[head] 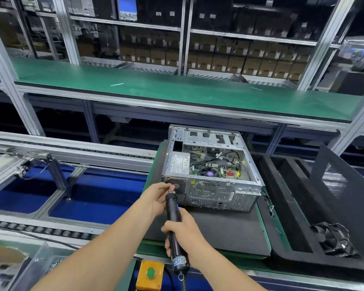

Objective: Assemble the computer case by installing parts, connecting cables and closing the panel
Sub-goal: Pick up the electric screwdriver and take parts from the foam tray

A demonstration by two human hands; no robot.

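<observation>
**Loading the driver**

Case point(212, 171) lies open at centre right on the counter point(219, 227). Right hand point(185, 234) grips the driver point(172, 215). Left hand point(156, 198) pinches its tip, likely seating a screw. Next, probably: bring the tip square to a rear hole.

The place is a factory assembly line for computers. Evidence: roller conveyor point(51, 231), green-topped bench point(177, 89), metal racks point(184, 38) stocked with cardboard boxes point(250, 66), an open computer case point(208, 192) and a green push button point(151, 272).
</observation>
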